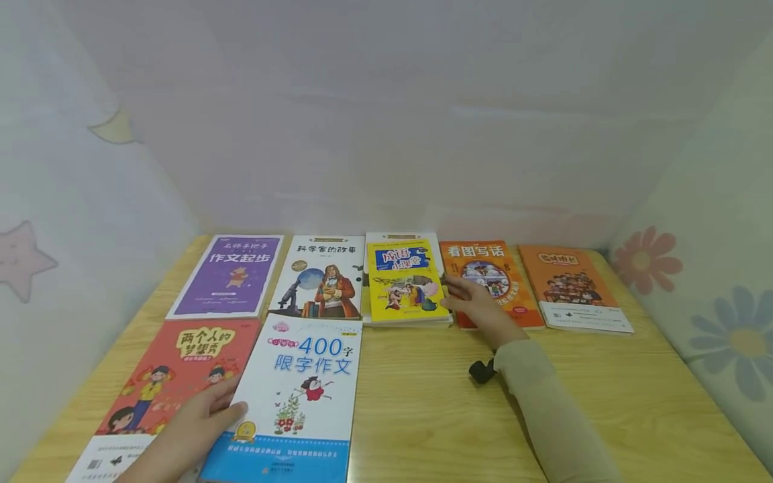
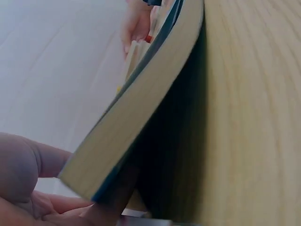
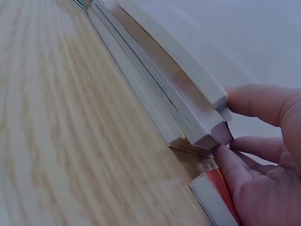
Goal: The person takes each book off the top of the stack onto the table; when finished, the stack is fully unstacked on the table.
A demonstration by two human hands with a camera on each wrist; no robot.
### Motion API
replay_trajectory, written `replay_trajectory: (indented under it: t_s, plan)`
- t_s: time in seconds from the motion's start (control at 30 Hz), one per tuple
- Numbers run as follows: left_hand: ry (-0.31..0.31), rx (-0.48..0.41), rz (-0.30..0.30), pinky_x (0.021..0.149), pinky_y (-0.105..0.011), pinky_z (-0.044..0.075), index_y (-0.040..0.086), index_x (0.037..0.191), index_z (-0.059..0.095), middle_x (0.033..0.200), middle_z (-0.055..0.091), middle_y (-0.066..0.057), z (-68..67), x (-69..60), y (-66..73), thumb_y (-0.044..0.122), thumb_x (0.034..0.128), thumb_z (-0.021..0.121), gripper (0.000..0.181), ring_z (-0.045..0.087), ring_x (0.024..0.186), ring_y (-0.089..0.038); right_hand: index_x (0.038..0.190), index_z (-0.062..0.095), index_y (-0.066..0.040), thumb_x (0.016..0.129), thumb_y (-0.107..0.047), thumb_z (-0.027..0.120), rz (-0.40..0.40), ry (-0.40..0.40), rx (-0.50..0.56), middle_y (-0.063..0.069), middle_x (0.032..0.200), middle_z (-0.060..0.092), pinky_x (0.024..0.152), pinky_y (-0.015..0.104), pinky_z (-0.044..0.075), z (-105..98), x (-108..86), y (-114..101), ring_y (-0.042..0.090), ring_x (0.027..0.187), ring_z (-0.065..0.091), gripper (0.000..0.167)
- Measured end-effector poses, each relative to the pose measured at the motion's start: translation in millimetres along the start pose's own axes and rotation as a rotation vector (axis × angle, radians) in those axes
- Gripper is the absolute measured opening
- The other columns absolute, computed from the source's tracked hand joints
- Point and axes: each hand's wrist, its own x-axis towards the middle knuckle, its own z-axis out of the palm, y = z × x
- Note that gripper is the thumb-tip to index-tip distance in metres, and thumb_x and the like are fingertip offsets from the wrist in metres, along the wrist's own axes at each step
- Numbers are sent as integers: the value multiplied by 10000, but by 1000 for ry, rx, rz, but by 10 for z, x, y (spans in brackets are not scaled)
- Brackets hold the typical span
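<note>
My left hand (image 1: 202,416) pinches the left edge of a white and blue composition book (image 1: 314,382), thumb on the cover and fingers underneath. In the left wrist view that book's page block (image 2: 127,117) is tilted up off the table near the hand. My right hand (image 1: 483,308) touches the right edge of a small yellow book (image 1: 401,282), which lies on a white-covered book (image 1: 398,236) in a stack. Up close in the right wrist view, the fingers (image 3: 233,169) lie against the stacked books' corners, with the thumb at the top book (image 3: 178,54).
A red book (image 1: 175,355) lies beside and partly under the left hand. Along the back are a purple book (image 1: 232,275), a white book with a scientist (image 1: 323,282), an orange-red book (image 1: 513,295) and an orange book (image 1: 570,285). Pale walls enclose the wooden table (image 1: 435,402).
</note>
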Motion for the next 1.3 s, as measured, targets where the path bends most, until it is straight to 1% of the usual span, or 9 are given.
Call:
replay_trajectory:
  t_s: [0.13, 0.27, 0.43, 0.5, 0.67, 0.83, 0.97, 1.23, 1.3]
  plan:
    - [-13, 121, 49, 928, -532, 557, -79, 1525, 356, 1434, 506, -307, -131, -64, 67, 418, 1049, 540, 712, 577, 1231, -431, 1571, 382, -244, 869, -396, 808, 8, 3, 7, -37, 1581, 417, 1213, 451, 278, -16, 8, -10, 201, 1470, 360, 835]
    - [19, 212, 185, 940, -530, 552, -27, 1500, 446, 1477, 497, -258, -261, -150, 229, 420, 1065, 509, 627, 545, 1286, -431, 1576, 375, -239, 885, -392, 795, -1, 7, -10, -29, 1585, 413, 1206, 442, 294, -35, -10, -18, 197, 1471, 359, 823]
    - [57, 129, 408, 875, -355, 597, -10, 1461, 496, 1441, 542, -232, -249, -57, 583, 339, 1074, 522, 521, 594, 1249, -382, 1572, 373, -259, 898, -381, 784, 5, 8, -4, -31, 1584, 407, 1216, 466, 271, -53, -40, 20, 199, 1479, 339, 799]
    - [46, 55, 459, 874, -336, 596, -11, 1434, 524, 1425, 556, -227, -194, 65, 739, 316, 1070, 537, 490, 598, 1243, -385, 1571, 376, -266, 892, -367, 793, 20, 1, 26, -32, 1584, 408, 1215, 460, 273, -46, -40, 42, 197, 1476, 346, 803]
    - [-20, -62, 452, 934, -386, 573, 16, 1467, 481, 1440, 523, -236, -26, 522, 1066, 270, 1053, 573, 493, 568, 1271, -416, 1573, 375, -260, 913, -335, 773, 33, 1, 29, -21, 1588, 406, 1204, 451, 297, -35, -48, 65, 205, 1470, 361, 774]
    - [-80, 221, 477, 1033, -520, 501, 64, 1510, 445, 1488, 484, -224, 167, 997, 1284, 252, 1050, 550, 508, 525, 1310, -419, 1560, 398, -256, 905, -427, 765, 4, 59, -18, -13, 1566, 438, 1203, 475, 299, 5, -75, 2, 221, 1458, 379, 770]
    - [-42, 491, 563, 1115, -589, 391, 50, 1529, 423, 1518, 463, -209, 324, 1273, 1368, 226, 1021, 580, 560, 462, 1366, -415, 1568, 385, -239, 892, -447, 776, -12, 66, -33, 6, 1569, 434, 1189, 469, 329, 77, -85, -47, 229, 1447, 396, 809]
    - [-116, 452, 589, 1129, -618, 356, 45, 1585, 304, 1542, 407, -246, 316, 1673, 1276, 339, 985, 676, 764, 463, 1355, -447, 1563, 388, -242, 886, -416, 792, 31, 72, -31, 4, 1562, 444, 1189, 451, 328, 115, -51, -91, 223, 1415, 438, 807]
    - [-129, 441, 571, 1172, -673, 214, 112, 1616, 255, 1569, 382, -219, 300, 1719, 1214, 443, 940, 716, 882, 430, 1386, -446, 1568, 380, -243, 892, -405, 788, 38, 66, -26, 2, 1567, 439, 1189, 460, 328, 105, -59, -92, 226, 1414, 440, 806]
